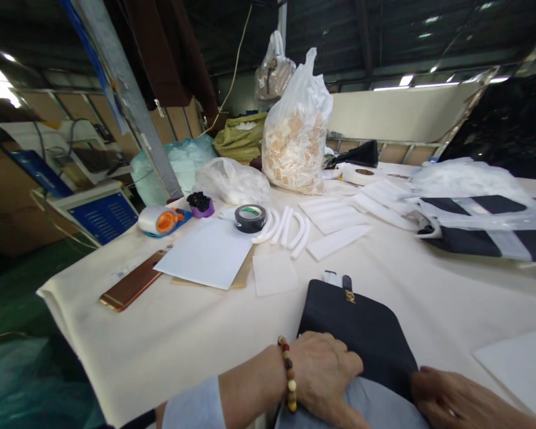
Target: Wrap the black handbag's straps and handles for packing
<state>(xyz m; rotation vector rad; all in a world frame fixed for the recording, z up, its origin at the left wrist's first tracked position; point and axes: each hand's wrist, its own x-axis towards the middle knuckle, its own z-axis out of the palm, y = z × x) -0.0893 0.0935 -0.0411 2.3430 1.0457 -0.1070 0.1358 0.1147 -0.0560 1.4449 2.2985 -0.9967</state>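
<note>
Handbag (375, 328): black, gold-clasped, at five o'clock on the table (196, 333).
Left hand (324, 375): palm down across it, thumb spread wide.
Right hand (451, 396): curled at its edge; cannot tell whether gripping.
Risk: uneven pressure might crease it.
Plastic bag (297, 143): twelve o'clock, beige scraps inside.

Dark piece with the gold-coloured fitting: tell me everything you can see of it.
The dark piece looks black, smooth and leather-like, with rounded far corners. At its far edge sit a short dark tab and a gold-coloured fitting. It lies on the cream-covered table, near edge out of view. The left hand rests on it; the right hand touches its right edge. Grey material covers its nearer part; whether they are joined is unclear.
</note>
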